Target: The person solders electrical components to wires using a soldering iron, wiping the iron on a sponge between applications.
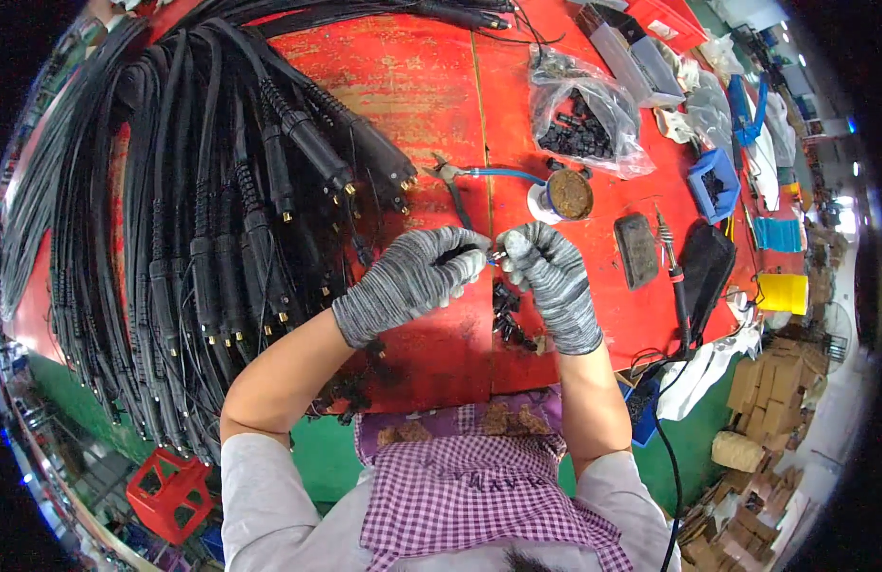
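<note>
Both hands wear grey striped gloves with pale fingertips and meet over the middle of the red table. My left hand (410,284) is closed, fingertips pressed together; what it pinches is mostly hidden by the glove. Close beside it, my right hand (553,286) is closed on a small metal connector (499,255) that shows between the two hands. Below them lies a scatter of small black parts (506,315). Just beyond the hands rest pliers (449,173) with a blue handle and a round tin (569,194) of brown material.
Thick bundles of black cables (212,191) with brass-tipped ends cover the left side. A clear bag (589,119) of black parts lies at the back. On the right are a grey block (636,250), a soldering iron (679,296) and a blue bin (714,186).
</note>
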Available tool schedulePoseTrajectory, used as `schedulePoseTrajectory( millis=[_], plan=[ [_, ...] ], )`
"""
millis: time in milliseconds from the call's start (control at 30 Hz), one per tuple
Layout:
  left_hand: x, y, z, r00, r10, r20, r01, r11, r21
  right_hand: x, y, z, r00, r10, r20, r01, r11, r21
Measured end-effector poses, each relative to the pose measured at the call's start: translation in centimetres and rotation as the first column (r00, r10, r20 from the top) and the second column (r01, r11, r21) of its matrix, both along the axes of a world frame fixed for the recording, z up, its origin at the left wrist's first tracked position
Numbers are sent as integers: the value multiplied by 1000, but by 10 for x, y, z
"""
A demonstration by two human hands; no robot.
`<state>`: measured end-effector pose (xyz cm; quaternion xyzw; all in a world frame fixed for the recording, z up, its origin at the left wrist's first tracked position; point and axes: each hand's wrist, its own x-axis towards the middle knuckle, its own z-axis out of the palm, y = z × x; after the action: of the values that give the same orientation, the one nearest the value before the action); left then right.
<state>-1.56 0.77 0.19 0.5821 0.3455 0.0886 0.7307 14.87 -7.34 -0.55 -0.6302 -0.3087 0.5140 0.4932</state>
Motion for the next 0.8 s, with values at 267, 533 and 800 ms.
schedulePoseTrajectory(
  millis=[267,533,800],
  plan=[
    [-8,8,-10,992,-121,40,120,992,33,5,2,-2,988,-3,-155,2,1000,-5],
    [-11,16,-7,935,-275,222,295,953,-61,2,4,7,982,60,-181,-53,998,40],
    [-13,13,-10,955,-161,250,200,970,-137,1,6,11,987,78,-143,-69,995,67]
  ],
)
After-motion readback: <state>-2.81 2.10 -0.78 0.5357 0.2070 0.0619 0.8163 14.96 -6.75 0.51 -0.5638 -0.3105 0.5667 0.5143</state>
